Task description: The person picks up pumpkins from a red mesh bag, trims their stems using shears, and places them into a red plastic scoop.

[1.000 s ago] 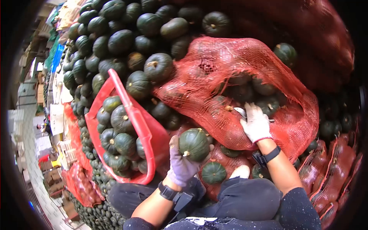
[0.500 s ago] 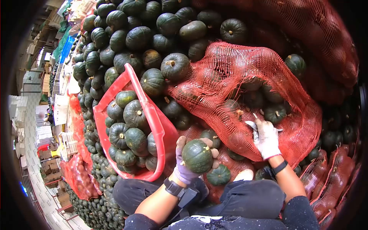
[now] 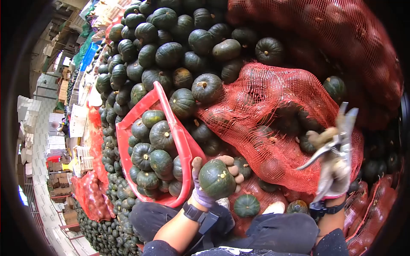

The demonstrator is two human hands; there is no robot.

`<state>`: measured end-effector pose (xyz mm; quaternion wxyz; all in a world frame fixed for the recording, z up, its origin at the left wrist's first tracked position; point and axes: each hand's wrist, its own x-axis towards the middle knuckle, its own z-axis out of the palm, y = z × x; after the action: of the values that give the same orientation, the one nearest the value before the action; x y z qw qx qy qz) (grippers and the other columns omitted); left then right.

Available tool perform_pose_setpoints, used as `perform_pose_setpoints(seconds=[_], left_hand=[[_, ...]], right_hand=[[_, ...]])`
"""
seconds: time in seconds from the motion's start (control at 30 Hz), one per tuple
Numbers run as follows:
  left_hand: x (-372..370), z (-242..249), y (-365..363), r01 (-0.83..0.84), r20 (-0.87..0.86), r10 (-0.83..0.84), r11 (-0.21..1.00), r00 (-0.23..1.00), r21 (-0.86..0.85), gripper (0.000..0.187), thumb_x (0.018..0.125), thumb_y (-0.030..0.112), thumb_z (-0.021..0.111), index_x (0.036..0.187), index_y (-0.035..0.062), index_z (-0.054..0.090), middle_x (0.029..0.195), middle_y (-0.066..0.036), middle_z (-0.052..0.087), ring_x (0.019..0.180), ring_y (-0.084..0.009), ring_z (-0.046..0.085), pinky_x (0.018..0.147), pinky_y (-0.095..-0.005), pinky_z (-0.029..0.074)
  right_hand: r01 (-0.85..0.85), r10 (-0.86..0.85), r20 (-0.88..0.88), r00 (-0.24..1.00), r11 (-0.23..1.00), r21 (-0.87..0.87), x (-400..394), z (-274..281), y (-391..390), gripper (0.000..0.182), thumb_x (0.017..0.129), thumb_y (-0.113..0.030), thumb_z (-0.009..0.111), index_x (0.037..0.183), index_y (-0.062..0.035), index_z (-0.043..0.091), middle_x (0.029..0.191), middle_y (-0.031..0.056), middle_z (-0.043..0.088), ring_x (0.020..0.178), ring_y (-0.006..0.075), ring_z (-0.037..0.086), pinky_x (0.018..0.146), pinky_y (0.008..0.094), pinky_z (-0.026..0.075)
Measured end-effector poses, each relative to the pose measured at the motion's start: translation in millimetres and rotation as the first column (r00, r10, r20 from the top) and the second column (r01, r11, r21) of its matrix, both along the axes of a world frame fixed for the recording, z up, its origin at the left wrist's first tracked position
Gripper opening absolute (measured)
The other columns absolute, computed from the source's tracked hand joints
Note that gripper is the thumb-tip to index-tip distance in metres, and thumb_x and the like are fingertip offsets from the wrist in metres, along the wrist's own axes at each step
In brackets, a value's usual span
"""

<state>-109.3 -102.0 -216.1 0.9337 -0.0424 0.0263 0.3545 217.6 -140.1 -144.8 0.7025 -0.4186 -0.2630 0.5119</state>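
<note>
A round green squash [image 3: 217, 179] is in my left hand [image 3: 202, 193], which wears a glove and has its fingers wrapped round it. My right hand [image 3: 334, 170], gloved and blurred, grips metal shears [image 3: 344, 134] whose blades point up. Beneath and left of the right hand lies an open red mesh sack [image 3: 273, 123] with several squashes inside. Left of my left hand, a red basket [image 3: 184, 168] holds several green squashes. One more squash [image 3: 246, 205] lies between my knees.
A large heap of green squashes [image 3: 168, 54] rises behind the basket. Full red mesh sacks [image 3: 358, 42] lie at the upper right, more [image 3: 376, 205] at the lower right. Boxes [image 3: 57, 183] stand at the far left.
My right hand has lifted off the mesh sack and moved right, bringing the shears up into clear view. The left hand still holds the squash, now turned a little. The whole view has shifted slightly.
</note>
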Motion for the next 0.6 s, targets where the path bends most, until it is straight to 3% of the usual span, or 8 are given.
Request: perform_pose_setpoints(seconds=[0.1, 0.27, 0.3, 0.4, 0.43, 0.47, 0.53, 0.6], left_hand=[[7.4, 17.4, 2.9, -0.085, -0.179, 0.067, 0.992, 0.982, -0.092, 0.085, 0.094, 0.071, 0.047, 0.143, 0.0023, 0.047, 0.139, -0.027, 0.056, 0.126, -0.0486, 0.055, 0.095, -0.0642, 0.05], [5.1, 3.2, -4.9, -0.16, -0.318, 0.12, 0.982, 0.94, -0.104, 0.082, 0.094, 0.071, 0.046, 0.137, 0.0017, 0.052, 0.126, -0.023, 0.062, 0.117, -0.0467, 0.06, 0.092, -0.0648, 0.051], [3.9, 3.2, -5.6, -0.16, -0.324, 0.124, 0.983, 0.938, -0.089, 0.08, 0.095, 0.07, 0.046, 0.136, 0.0017, 0.052, 0.123, -0.021, 0.063, 0.117, -0.0455, 0.061, 0.093, -0.0632, 0.051], [3.8, 0.4, -2.4, -0.183, -0.336, 0.144, 0.979, 0.931, -0.088, 0.076, 0.097, 0.067, 0.047, 0.135, 0.0013, 0.053, 0.117, -0.019, 0.064, 0.114, -0.0417, 0.063, 0.095, -0.0584, 0.053], [5.8, -1.5, -0.4, -0.216, -0.341, 0.166, 0.97, 0.925, -0.113, 0.076, 0.096, 0.067, 0.047, 0.134, 0.001, 0.053, 0.116, -0.019, 0.064, 0.111, -0.0404, 0.064, 0.095, -0.0567, 0.053], [7.3, 0.2, -2.2, -0.221, -0.386, 0.174, 0.972, 0.906, -0.081, 0.075, 0.097, 0.066, 0.047, 0.131, 0.0002, 0.055, 0.114, -0.018, 0.065, 0.107, -0.0379, 0.065, 0.095, -0.0533, 0.053], [11.0, 9.8, -2.5, -0.271, -0.597, 0.204, 0.962, 0.776, -0.023, 0.071, 0.097, 0.064, 0.048, 0.122, -0.0016, 0.06, 0.108, -0.018, 0.067, 0.102, -0.034, 0.066, 0.095, -0.0474, 0.054], [10.0, 3.2, -1.5, -0.252, -0.458, 0.192, 0.965, 0.868, -0.072, 0.069, 0.098, 0.062, 0.049, 0.119, -0.0013, 0.062, 0.107, -0.017, 0.067, 0.1, -0.0327, 0.066, 0.093, -0.047, 0.054]], right_hand=[[-0.298, 0.295, -0.047, 0.954, 0.953, -0.051, -39.0, -23.5, 6.8, 0.083, 0.071, -0.023, 0.079, 0.143, -0.007, 0.041, 0.114, 0.0079, 0.058, 0.112, 0.0242, 0.059, 0.114, 0.0566, 0.039], [-0.688, 0.51, -0.499, 0.701, 0.669, -0.282, -79.9, -50.0, 25.2, 0.072, 0.076, 0.0, 0.069, 0.143, -0.0078, 0.041, 0.098, 0.0006, 0.056, 0.086, 0.0115, 0.058, 0.081, 0.024, 0.054], [-0.679, 0.505, -0.49, 0.711, 0.674, -0.291, -86.4, -47.9, 25.3, 0.06, 0.078, -0.003, 0.07, 0.133, -0.0002, 0.045, 0.096, 0.0025, 0.054, 0.089, 0.0186, 0.061, 0.091, 0.0352, 0.053], [-0.695, 0.721, 0.336, 0.606, 0.685, -0.217, -93.1, -15.4, 30.6, 0.057, 0.076, -0.003, 0.067, 0.13, -0.0005, 0.048, 0.096, 0.0026, 0.054, 0.087, 0.0165, 0.058, 0.085, 0.0318, 0.051], [-0.749, 0.746, 0.224, 0.627, 0.656, -0.092, -100.0, -18.2, 31.2, 0.049, 0.074, -0.004, 0.064, 0.121, -0.0006, 0.051, 0.094, 0.0043, 0.053, 0.085, 0.0171, 0.056, 0.08, 0.0317, 0.049], [-0.594, 0.513, 0.572, 0.64, 0.803, -0.055, -100.8, -8.7, 24.8, 0.049, 0.078, -0.018, 0.073, 0.122, -0.0037, 0.06, 0.087, 0.0179, 0.063, 0.081, 0.0354, 0.064, 0.077, 0.0441, 0.051], [-0.649, 0.562, 0.777, 0.283, 0.709, -0.277, -99.3, -7.4, 26.6, 0.045, 0.079, -0.028, 0.074, 0.116, -0.0045, 0.06, 0.087, 0.0209, 0.064, 0.082, 0.0425, 0.063, 0.071, 0.0486, 0.05], [-0.611, 0.518, 0.811, 0.27, 0.744, -0.272, -99.9, -10.9, 22.6, 0.045, 0.08, -0.032, 0.074, 0.112, -0.0047, 0.06, 0.086, 0.0195, 0.065, 0.081, 0.0413, 0.064, 0.068, 0.0497, 0.049]])
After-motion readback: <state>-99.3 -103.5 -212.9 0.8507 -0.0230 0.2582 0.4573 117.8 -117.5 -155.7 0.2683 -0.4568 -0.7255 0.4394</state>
